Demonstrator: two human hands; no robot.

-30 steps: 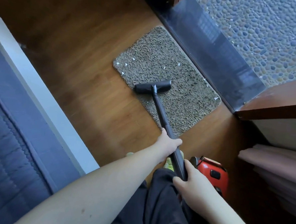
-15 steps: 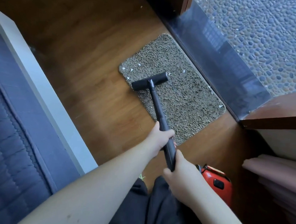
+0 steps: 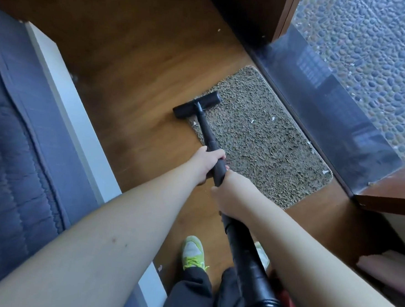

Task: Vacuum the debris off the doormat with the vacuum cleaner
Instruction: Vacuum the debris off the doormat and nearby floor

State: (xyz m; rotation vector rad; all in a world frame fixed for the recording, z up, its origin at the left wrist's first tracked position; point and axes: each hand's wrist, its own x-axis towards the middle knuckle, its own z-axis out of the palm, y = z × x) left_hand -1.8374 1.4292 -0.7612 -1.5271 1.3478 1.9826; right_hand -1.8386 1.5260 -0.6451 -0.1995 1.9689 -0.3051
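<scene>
A brown shaggy doormat (image 3: 263,143) lies on the wooden floor beside a dark threshold. A few white scraps of debris (image 3: 273,118) dot its right half and far edge. The black vacuum head (image 3: 196,104) sits on the mat's far left corner, half over the floor. Its black wand (image 3: 206,132) runs back toward me. My left hand (image 3: 209,159) grips the wand from the left. Just behind it, my right hand (image 3: 232,194) grips the wand's thicker end, where the ribbed hose (image 3: 262,299) begins.
A grey mattress on a white frame (image 3: 65,90) runs along the left. The dark threshold (image 3: 327,113) and pebbled ground lie to the right, with a wooden step (image 3: 393,196) at right. My green shoe (image 3: 193,252) stands on the floor; a sliver of red vacuum body (image 3: 287,298) shows beside the hose.
The vacuum head has slid from the mat's middle to its far left corner, and debris there is gone. Both arms stretched forward; the view shifted so the mat sits farther right.
</scene>
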